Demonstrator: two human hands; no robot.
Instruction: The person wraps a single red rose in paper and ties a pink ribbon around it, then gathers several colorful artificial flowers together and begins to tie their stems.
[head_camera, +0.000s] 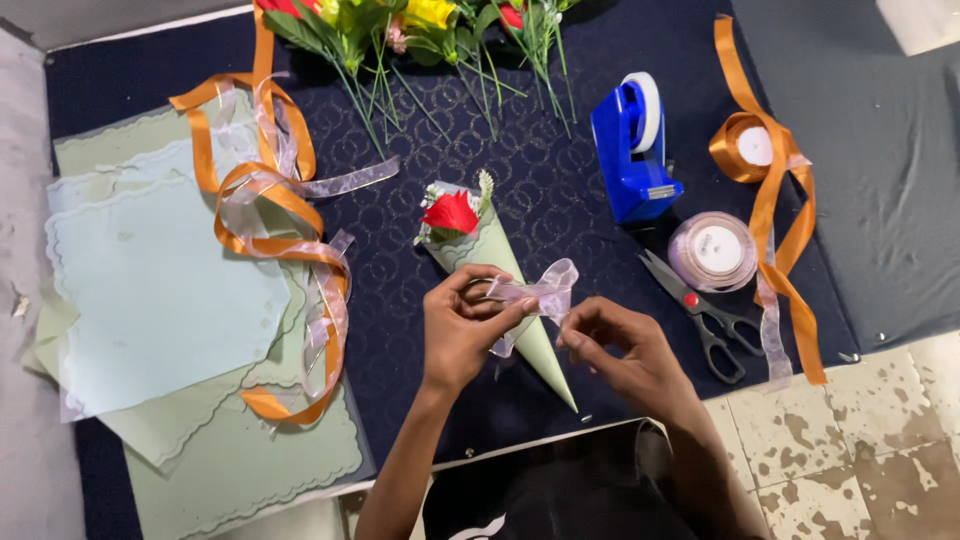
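**Inspector:** Start with the surface.

**Operator:** I see a dark blue patterned cloth spread over a low surface, with speckled floor tiles past its near right corner. Pale green and blue scalloped paper sheets are stacked at the left edge, with loose orange and sheer ribbon lying over them.

**Inspector:** The hands?

**Operator:** Both are at the near edge, centre. The left hand has its fingers closed, pinching one side of a sheer bow. The right hand pinches the bow's other side between thumb and forefinger, the other fingers curled in.

**Inspector:** And the bow's position?

**Operator:** It sits against a pale green paper cone, which lies on the cloth with its tip towards the near edge. A red flower shows in the cone's open end.

**Inspector:** Other items?

**Operator:** Scissors lie just right of the right hand. Beyond them are a sheer ribbon spool, an orange ribbon spool trailing a long tail, and a blue tape dispenser. Artificial flowers lie along the far edge.
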